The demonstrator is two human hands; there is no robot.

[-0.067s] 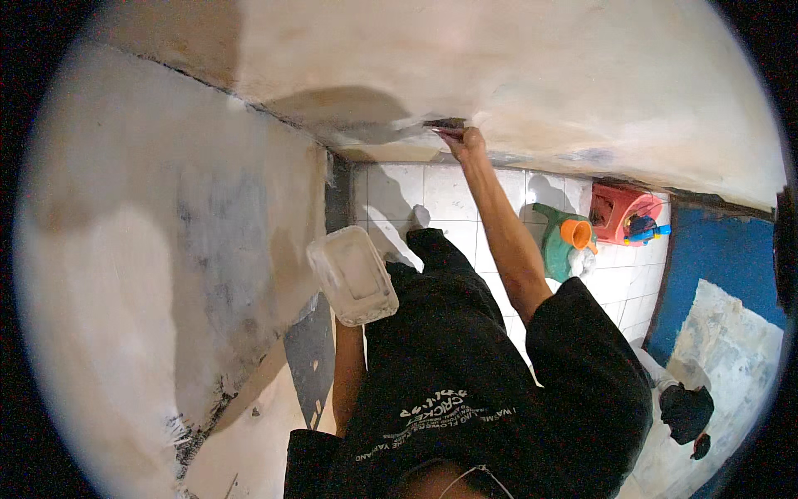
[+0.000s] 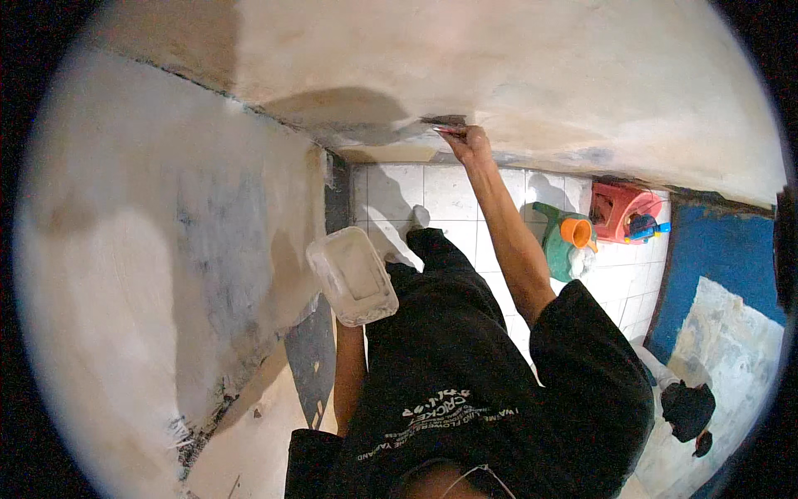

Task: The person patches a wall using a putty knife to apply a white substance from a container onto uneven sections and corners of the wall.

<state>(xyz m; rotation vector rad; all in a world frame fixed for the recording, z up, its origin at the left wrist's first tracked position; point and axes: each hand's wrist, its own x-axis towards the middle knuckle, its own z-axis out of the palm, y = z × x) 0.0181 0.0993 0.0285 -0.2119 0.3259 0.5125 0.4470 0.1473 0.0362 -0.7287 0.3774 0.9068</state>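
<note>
My right hand (image 2: 474, 145) is closed around a thin, flat scraper (image 2: 450, 130) and holds it against the pale plastered wall (image 2: 565, 75). A dark patch or shadow lies on the wall along the blade. On my left, a clear rectangular plastic tub (image 2: 352, 276), smeared whitish inside, is held up at a tilt in front of my body. The left forearm (image 2: 350, 374) rises to it from below. My left hand itself is hidden behind the tub, so its fingers do not show.
A second plastered wall (image 2: 125, 233) meets the first in a corner at left. White tiles (image 2: 450, 190) cover the floor. To the right are a green container (image 2: 555, 249), an orange cup (image 2: 574, 233), a red plastic stool (image 2: 615, 212), a blue panel (image 2: 706, 249) and dark cloth (image 2: 688, 412).
My right hand has shifted very slightly right along the wall with the scraper. The tub stays almost where it was.
</note>
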